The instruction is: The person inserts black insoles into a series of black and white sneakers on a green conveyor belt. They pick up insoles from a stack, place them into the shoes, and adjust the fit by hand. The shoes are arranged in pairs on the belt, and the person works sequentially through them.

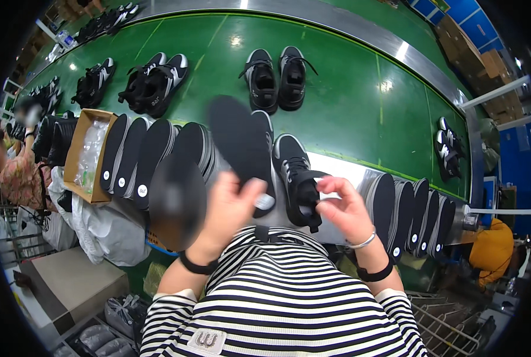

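Observation:
My left hand [233,205] grips a black insole [239,137] by its heel end, beside a round white sticker. The insole stands tilted above the metal table edge, its toe part smeared by motion. Behind it, partly hidden, is one black and grey shoe [264,122]. Its mate, a black shoe with a grey toe [292,157], lies just right of the insole with its opening toward me. At that shoe's collar, my right hand [343,205] has thumb and fingers bent toward each other around a small whitish bit that I cannot make out.
Stacks of black insoles [152,157] line the table edge at left, with more insole stacks [408,208] at right. An open carton [87,154] holds clear plastic. Pairs of shoes [277,77] stand on the green surface [343,101]. Another person [24,172] is at far left.

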{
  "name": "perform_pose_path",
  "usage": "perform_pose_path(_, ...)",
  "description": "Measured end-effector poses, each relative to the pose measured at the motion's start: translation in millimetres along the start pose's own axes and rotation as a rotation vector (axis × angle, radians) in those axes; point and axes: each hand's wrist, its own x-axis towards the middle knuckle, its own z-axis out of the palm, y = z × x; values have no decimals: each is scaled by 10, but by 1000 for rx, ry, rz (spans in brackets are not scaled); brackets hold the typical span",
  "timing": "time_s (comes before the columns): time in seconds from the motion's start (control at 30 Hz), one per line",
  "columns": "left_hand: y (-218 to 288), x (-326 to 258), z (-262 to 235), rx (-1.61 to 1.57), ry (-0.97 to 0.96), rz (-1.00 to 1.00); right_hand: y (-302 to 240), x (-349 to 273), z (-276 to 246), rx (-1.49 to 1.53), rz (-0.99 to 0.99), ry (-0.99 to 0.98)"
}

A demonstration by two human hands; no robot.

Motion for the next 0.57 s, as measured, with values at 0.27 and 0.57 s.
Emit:
perform_pose_path(0.27,-318,141,593,722,-384,630,100,-92,-217,-106,-1,269)
perform_pose_path(0.57,-678,338,756,1013,-516,272,-21,-430,-585,-150,455,22)
